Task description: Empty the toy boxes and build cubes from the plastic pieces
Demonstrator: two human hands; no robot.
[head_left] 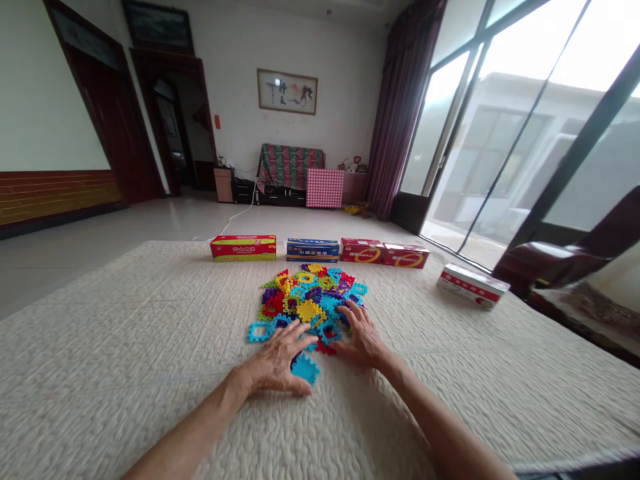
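Note:
A heap of colourful plastic interlocking tiles lies in the middle of the quilted cover, in yellow, red, blue, purple and green; some are solid and others are open frames. My left hand rests at the near left side of the heap with its fingers spread, beside a light blue solid tile close to its thumb. At the heap's right side, my right hand has its fingers apart and touches the edge tiles. Neither hand grips a tile. A blue square frame tile lies at the heap's left edge.
Behind the heap stand a red and yellow box, a blue box and two red boxes in a row. A white and red box lies to the right on the quilted cover. A dark armchair is at far right.

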